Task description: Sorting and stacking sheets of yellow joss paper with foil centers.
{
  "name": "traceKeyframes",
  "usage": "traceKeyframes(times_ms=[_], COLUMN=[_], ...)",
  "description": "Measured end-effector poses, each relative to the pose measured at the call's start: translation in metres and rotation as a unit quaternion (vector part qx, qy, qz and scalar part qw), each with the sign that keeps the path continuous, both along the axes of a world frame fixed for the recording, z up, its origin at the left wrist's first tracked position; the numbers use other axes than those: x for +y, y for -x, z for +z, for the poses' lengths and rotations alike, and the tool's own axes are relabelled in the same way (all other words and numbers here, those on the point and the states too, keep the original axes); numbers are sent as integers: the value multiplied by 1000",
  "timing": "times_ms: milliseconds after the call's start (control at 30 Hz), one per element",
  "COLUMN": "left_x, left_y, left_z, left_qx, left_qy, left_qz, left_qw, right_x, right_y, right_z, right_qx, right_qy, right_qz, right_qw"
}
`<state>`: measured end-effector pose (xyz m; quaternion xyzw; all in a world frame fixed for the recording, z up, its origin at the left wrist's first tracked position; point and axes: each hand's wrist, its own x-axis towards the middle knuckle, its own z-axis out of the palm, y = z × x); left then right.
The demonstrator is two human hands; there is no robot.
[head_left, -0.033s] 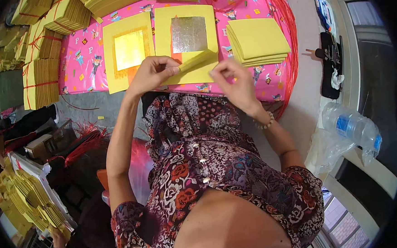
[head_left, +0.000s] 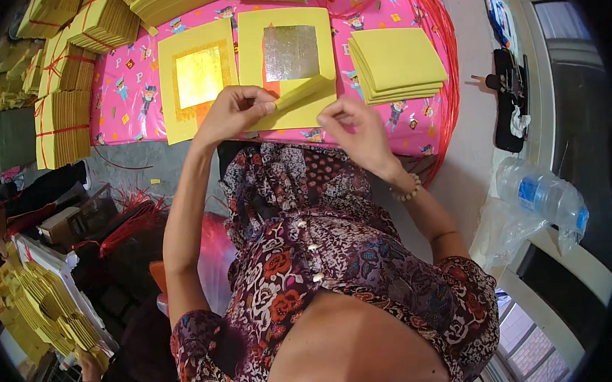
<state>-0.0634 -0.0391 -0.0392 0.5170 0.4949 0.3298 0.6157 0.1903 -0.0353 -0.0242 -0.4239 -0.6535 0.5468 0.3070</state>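
A yellow paper sheet [head_left: 252, 47] with a silver square [head_left: 290, 52] lies before me on a pink patterned cover. Its near edge is folded up into a flap [head_left: 307, 93]. My left hand [head_left: 235, 118] is closed, pinching the left end of this flap between thumb and fingers. At the flap's right, by the lower right corner of the yellow paper, is my right hand [head_left: 355, 128]. Its fingers are curled in toward the thumb; whether anything is between them I cannot make out. Left of the silver sheet lies another yellow sheet [head_left: 171, 55] with a gold square [head_left: 199, 76].
A stack of folded yellow papers [head_left: 399, 59] sits at the right on the pink cover [head_left: 123, 118]. Red strings [head_left: 448, 105] hang along its right edge. Tied yellow bundles [head_left: 64, 129] stand at the left. Another person's hand [head_left: 89, 362] touches yellow papers at lower left.
My right hand has moved slightly left and toward me, its fingertips now nearer the paper's lower right corner. The left hand keeps its pinch on the flap.
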Motion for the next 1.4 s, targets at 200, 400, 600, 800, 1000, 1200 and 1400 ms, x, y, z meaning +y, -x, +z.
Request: traceKeyframes(times_ms=[200,400,600,800,1000,1200,1400], left_x=[8,6,6,7,7,8,9], left_y=[8,3,5,6,12,14,14], left_z=[-2,2,-5,-2,-11,-7,-4], left_qx=[-40,-25,-12,-50,-70,-104,-112], left_qy=[66,41,38,37,33,32,31], left_qz=[-42,-55,-58,-76,-74,-74,-73], left_qw=[996,997,998,995,994,991,991], right_x=[-9,-5,-7,2,10,18,22], right_y=[22,31,33,32,32,30,33], right_z=[-10,-15,-13,-15,-5,-2,-5], right_qx=[105,150,169,100,36,-42,-87], right_qy=[188,241,272,243,181,86,46], right_qz=[-3,39,10,19,45,88,108], right_qw=[977,958,947,965,982,992,989])
